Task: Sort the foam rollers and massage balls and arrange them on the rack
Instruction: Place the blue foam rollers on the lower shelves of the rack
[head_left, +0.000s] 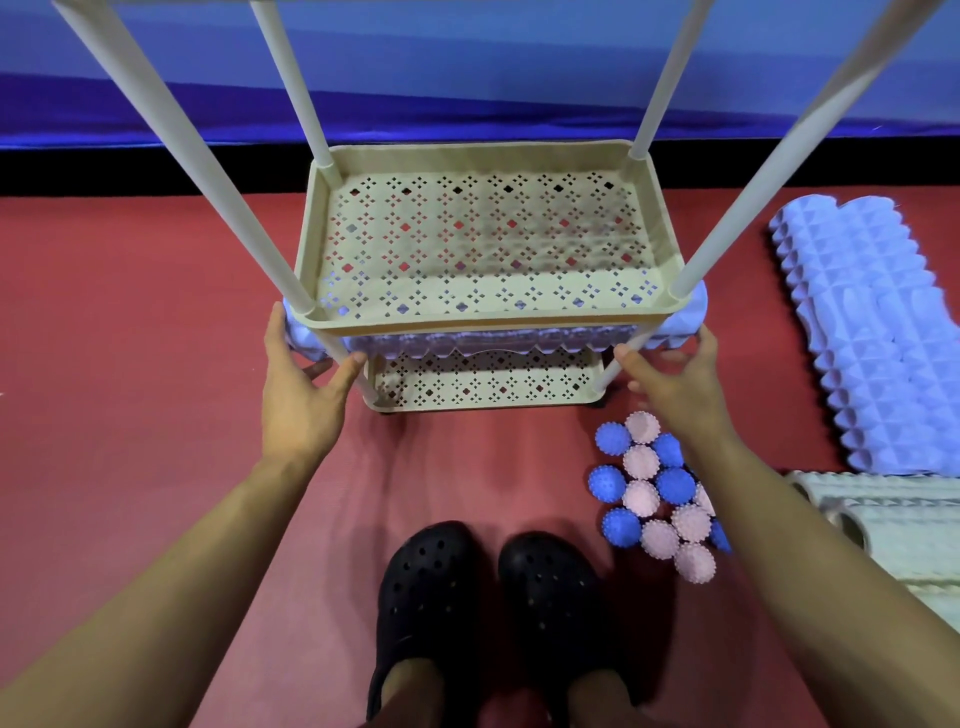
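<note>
Fingers (291, 343) spread wide — both hands | lavender roller (488, 340) between them, touching

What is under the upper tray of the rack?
Under the upper tray a light blue foam roller lies crosswise; both ends stick out past the posts. Left hand and right hand are at its ends. The tray covers most of its top.
</note>
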